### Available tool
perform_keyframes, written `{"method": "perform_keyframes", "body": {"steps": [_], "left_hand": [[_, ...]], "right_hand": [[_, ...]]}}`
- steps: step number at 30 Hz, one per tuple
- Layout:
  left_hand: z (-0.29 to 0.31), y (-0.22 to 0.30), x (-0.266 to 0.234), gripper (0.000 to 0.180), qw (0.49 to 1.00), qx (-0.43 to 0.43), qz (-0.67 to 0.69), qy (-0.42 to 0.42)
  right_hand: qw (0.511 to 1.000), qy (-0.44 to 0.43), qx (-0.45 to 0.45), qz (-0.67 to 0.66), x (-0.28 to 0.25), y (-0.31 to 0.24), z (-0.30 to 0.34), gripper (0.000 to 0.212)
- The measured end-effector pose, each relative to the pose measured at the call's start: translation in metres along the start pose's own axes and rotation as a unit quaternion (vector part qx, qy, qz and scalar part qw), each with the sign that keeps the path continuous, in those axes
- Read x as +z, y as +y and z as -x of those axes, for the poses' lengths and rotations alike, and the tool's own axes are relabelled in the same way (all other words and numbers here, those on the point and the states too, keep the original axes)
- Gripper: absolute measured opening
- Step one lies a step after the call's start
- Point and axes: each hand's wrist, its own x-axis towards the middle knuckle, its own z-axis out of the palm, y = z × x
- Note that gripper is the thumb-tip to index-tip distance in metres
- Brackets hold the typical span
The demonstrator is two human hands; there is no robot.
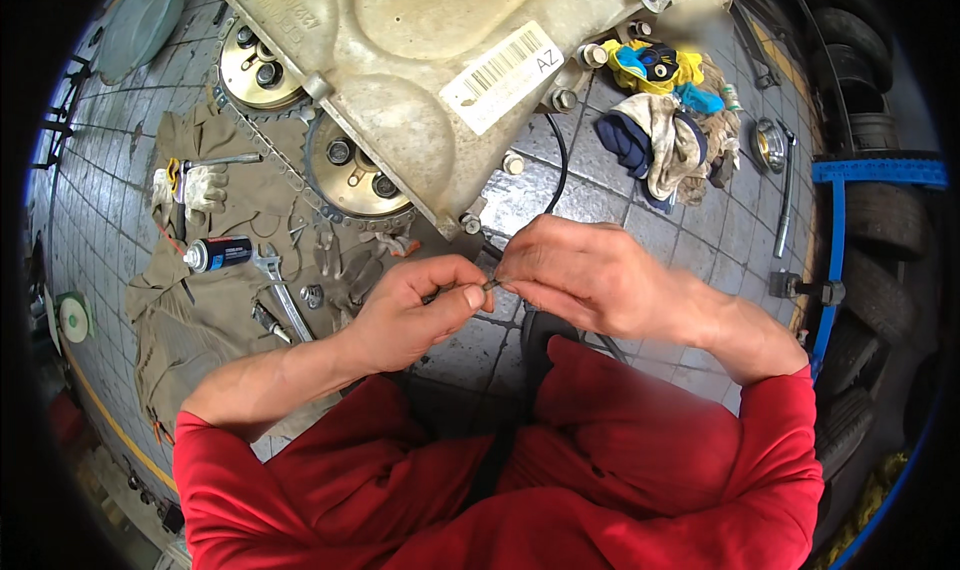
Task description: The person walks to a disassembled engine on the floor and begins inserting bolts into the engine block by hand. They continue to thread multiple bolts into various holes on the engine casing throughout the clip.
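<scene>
Both hands meet in front of my lap, below the corner of a metal engine cover [400,90]. My left hand [420,305] is closed, thumb against bent forefinger, on a small dark thin piece [490,286]. From the other side the fingertips of my right hand [600,275] pinch the same piece. Too little of it shows between the fingers to tell its kind. Two round toothed sprockets [355,165] with a chain [268,150] show along the cover's left edge. A black cable [563,160] runs down from the cover behind my right hand.
On a brown cloth [230,290] at left lie an adjustable wrench [285,295], a spray can [220,254] and gloves [205,188]. Rags [665,145], a metal bowl [768,146] and a long-handled wrench [785,205] are on the tiled floor at right. Tyres [880,220] stand beyond a blue frame [835,240].
</scene>
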Motion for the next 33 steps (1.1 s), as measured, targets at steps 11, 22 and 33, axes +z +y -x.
{"method": "perform_keyframes", "body": {"steps": [11,22,33], "left_hand": [[-0.019,-0.043,-0.041,0.037,0.988,-0.039,0.097,0.116],[-0.040,-0.039,-0.029,0.052,0.971,-0.146,0.081,0.168],[-0.037,-0.042,-0.034,0.044,0.969,-0.144,0.106,0.168]], "right_hand": [[0.924,0.313,0.221,-0.017,-0.106,0.018,0.015,0.025],[0.803,0.385,0.044,0.453,-0.197,0.093,0.012,0.014],[0.806,0.365,0.061,0.461,-0.197,0.101,0.013,0.017]]}}
